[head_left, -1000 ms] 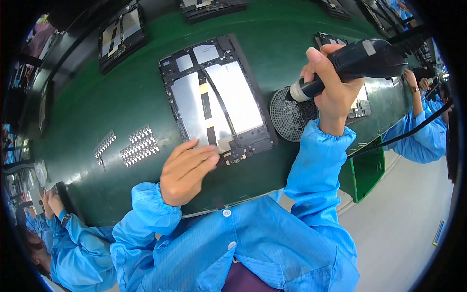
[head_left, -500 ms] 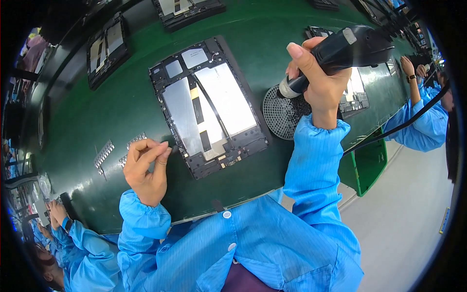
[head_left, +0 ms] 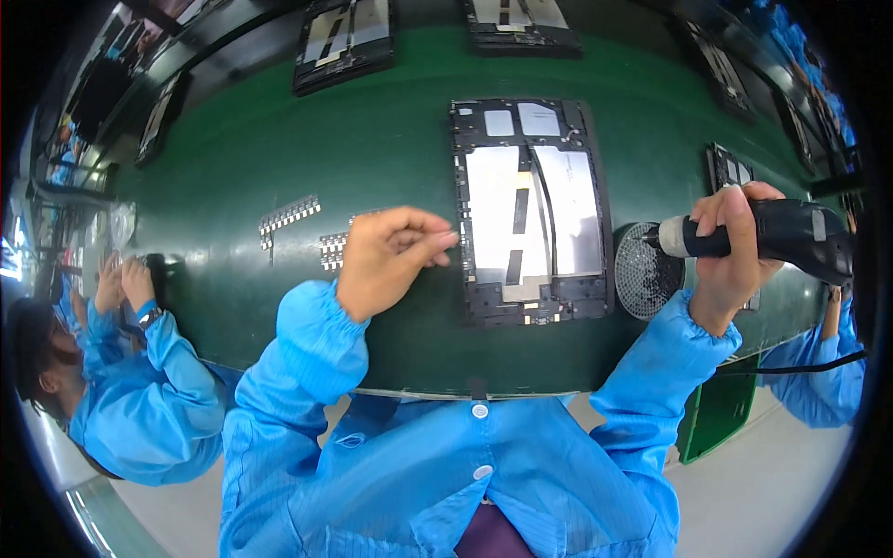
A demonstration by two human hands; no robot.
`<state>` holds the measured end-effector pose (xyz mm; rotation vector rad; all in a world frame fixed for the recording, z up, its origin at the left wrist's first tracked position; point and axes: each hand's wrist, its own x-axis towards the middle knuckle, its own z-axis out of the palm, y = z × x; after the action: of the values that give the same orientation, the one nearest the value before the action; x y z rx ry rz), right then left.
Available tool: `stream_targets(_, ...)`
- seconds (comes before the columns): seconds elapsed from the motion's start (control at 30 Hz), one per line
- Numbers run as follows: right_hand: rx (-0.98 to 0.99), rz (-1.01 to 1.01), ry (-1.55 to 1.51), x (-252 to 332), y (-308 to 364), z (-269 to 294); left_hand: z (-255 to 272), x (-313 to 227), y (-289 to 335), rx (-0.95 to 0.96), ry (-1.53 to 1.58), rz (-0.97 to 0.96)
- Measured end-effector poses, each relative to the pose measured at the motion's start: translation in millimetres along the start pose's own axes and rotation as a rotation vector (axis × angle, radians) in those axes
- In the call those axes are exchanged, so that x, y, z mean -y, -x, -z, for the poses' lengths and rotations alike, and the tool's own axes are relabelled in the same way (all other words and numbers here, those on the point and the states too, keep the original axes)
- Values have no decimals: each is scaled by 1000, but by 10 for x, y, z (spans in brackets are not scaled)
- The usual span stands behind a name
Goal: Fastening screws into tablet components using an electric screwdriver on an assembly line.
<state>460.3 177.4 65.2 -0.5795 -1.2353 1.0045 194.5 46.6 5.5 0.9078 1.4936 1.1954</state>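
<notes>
An opened tablet (head_left: 577,223) with silver plates and a black frame lies on the green table. At its left edge is my left hand (head_left: 395,256), thumb and fingertips pinched together. Whatever the pinch holds is too small to make out. My right hand (head_left: 735,251) is wrapped round a black electric screwdriver (head_left: 791,237), held nearly level with its tip pointing left. That tip is over the upper right rim of a round perforated dish (head_left: 625,270) filled with small dark screws.
Strips of small metal parts (head_left: 290,214) lie left of my left hand. More opened tablets (head_left: 344,42) stand along the far side. A green bin (head_left: 716,418) is below the table at right. A co-worker (head_left: 139,381) sits at left; another person's sleeve (head_left: 819,363) shows at right.
The whole view has swung, shifting the table's contents in it. My left hand, still pinched, has come up along the tablet's left edge. The screwdriver now lies more level, its tip nearer the dish's rim.
</notes>
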Motion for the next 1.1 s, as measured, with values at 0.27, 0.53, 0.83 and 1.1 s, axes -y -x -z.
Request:
stream_targets(0.27,122,-21,-71,21,54,-509,99,160,-585,-147,-249,-261)
stream_targets(0.53,208,-2,-144,38,70,-891,62,140,-618,-176,-338,-352)
stream_targets(0.83,364,-23,-225,-261,87,-1563,217,14,-709,18,-162,-32)
stream_targets(1.1,380,-89,-107,-489,78,-1715,257,-63,-730,95,-152,77)
